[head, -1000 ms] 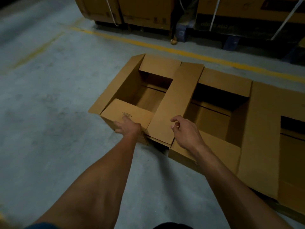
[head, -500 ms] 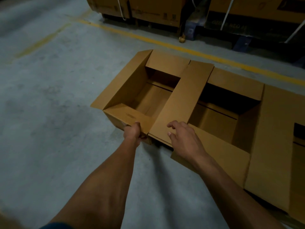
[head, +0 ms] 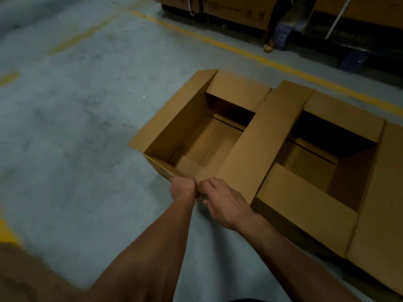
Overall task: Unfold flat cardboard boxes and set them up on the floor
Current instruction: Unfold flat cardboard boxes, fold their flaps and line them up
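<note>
Where your arms reach: as both forearms stretch forward from the bottom of the view, your hands meet at the near right corner of the open cardboard box [head: 209, 147].
Left hand: your left hand [head: 182, 188] curls round the near flap's edge [head: 165, 168] and grips it.
Right hand: your right hand [head: 224, 201] sits just beside the left, fingers bent onto the same corner; whether it truly pinches the cardboard you cannot tell from here.
Box in hand: it stands on the concrete floor [head: 76, 127], top open, its left flap raised and its far flap folded outward.
Long flap: a long flap [head: 261, 144] lies across between this box and the next.
Second box: another open box [head: 316, 175] stands touching on the right, its near flap spread flat toward you.
Farther off: a yellow line [head: 250, 55] crosses the floor, and beyond it stand stacked cartons [head: 235, 7] on dark pallets.
</note>
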The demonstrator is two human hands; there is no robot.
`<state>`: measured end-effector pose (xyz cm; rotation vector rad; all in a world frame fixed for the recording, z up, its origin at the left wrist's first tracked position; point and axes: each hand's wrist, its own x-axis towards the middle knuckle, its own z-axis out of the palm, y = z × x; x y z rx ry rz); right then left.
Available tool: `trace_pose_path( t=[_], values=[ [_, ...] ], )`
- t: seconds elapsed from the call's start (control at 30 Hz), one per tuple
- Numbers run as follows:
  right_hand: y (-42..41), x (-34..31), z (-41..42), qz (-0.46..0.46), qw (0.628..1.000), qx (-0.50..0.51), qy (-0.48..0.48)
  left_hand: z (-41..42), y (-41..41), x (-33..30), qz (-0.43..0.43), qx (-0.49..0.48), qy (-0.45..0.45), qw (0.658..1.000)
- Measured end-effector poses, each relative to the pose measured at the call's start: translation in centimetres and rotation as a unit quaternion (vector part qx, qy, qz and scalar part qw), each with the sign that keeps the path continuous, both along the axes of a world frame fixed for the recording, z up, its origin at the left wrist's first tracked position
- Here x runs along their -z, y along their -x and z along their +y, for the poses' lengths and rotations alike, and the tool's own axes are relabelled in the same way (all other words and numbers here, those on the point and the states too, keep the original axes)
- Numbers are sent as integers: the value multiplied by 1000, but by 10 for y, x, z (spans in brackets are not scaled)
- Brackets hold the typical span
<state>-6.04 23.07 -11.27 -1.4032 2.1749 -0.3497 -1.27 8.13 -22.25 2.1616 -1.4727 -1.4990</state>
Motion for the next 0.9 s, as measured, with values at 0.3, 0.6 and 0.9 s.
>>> trace_pose_path(
  t=[0.3,0.6,0.9],
  values=[
    [0,12,-104,-114,960,-63,-247,-12,-67,39,101,-141,-56,983],
    [-13,54,-117,44,974,-49,-217,-14,-71,63,212,-132,-186,950],
    [1,36,-112,8,982,-67,-178,-14,-67,94,272,-161,-211,925]
  ],
)
